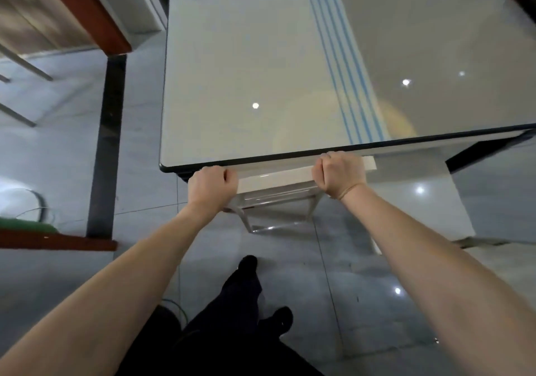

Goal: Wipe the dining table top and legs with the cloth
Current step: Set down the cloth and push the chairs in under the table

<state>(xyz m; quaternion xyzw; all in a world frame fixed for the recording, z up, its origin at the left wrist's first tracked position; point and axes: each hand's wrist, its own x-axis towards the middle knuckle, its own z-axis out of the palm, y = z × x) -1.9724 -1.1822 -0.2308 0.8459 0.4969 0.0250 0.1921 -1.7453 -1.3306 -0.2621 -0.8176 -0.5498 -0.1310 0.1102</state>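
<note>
The dining table (232, 56) has a glossy pale top with a dark rim and several blue stripes running across it. A cream chair (275, 179) is tucked under its near edge. My left hand (211, 185) is closed around the left end of the chair's top rail. My right hand (340, 175) is closed around the right end, just under the table rim. The chair's pale legs (249, 224) show below on the tiled floor. No cloth is in view.
A red-brown door frame (87, 10) and a black floor strip (107, 143) lie to the left. Metal legs (26, 68) of other furniture stand at far left. A green item with a cable (29, 224) sits low left. My dark-trousered legs (240, 303) stand behind the chair.
</note>
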